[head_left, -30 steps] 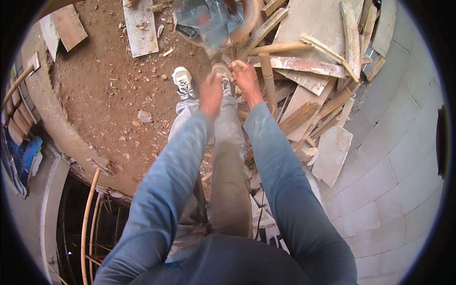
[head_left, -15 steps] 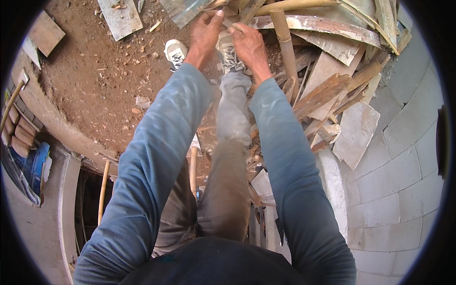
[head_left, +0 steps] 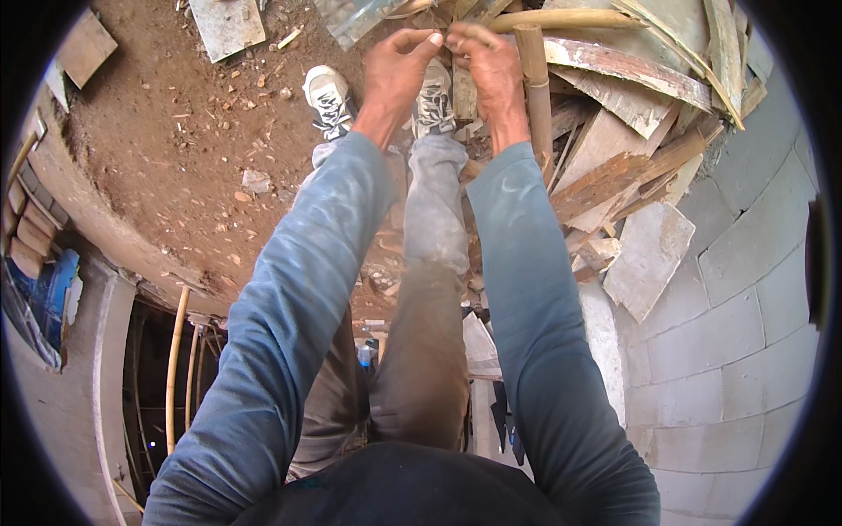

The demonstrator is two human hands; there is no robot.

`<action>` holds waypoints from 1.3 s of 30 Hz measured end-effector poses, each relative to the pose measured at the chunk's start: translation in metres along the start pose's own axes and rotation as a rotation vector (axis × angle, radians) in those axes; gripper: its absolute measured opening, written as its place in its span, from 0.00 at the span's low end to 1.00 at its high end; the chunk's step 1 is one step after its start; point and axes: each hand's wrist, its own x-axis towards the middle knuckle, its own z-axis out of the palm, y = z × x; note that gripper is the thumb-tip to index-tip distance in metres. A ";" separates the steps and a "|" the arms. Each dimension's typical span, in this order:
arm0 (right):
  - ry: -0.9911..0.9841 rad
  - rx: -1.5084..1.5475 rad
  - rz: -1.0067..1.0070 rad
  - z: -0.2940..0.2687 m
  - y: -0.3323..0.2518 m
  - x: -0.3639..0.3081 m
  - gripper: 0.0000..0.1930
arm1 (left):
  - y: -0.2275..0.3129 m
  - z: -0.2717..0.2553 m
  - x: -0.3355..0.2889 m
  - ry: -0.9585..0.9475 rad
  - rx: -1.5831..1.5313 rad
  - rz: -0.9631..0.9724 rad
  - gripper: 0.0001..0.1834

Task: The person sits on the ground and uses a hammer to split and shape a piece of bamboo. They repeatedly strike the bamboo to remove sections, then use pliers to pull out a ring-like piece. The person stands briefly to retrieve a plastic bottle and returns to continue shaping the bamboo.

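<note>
My left hand (head_left: 396, 77) is above my shoes, fingers curled, thumb pressed to the bent index finger. Close beside it, my right hand (head_left: 493, 81) is curled too, its fingertips slightly blurred. The two sets of fingertips almost meet. Whatever small or thin thing is pinched between them does not show clearly. Just right of my right hand stands a bamboo pole (head_left: 537, 96). Below the hands are my light shoes (head_left: 431, 103) with dark laces on the dirt floor.
Broken boards and wood scraps (head_left: 605, 180) lie heaped on the right, by a grey block wall (head_left: 728, 351). A clear plastic sheet (head_left: 355, 19) lies past my left hand. Flat pale board (head_left: 228, 28) rests on the dirt. Bamboo sticks (head_left: 177, 368) stand at lower left.
Both hands have shifted slightly, the right one to the right. A flat strip visible between the fingers earlier can no longer be made out. The view has shifted a little.
</note>
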 end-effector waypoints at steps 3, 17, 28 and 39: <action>-0.054 -0.003 -0.123 0.004 0.000 0.002 0.16 | 0.006 0.014 -0.006 0.042 -0.019 0.012 0.15; -0.154 0.122 -0.099 0.004 -0.006 0.006 0.17 | 0.006 0.012 -0.033 0.144 -0.205 0.047 0.21; 0.111 -0.611 -0.609 0.006 0.008 0.009 0.19 | 0.015 0.006 -0.027 0.157 -0.108 -0.022 0.11; -0.374 0.738 0.306 0.017 0.079 -0.010 0.16 | 0.035 0.025 -0.042 -0.128 -1.080 -0.525 0.17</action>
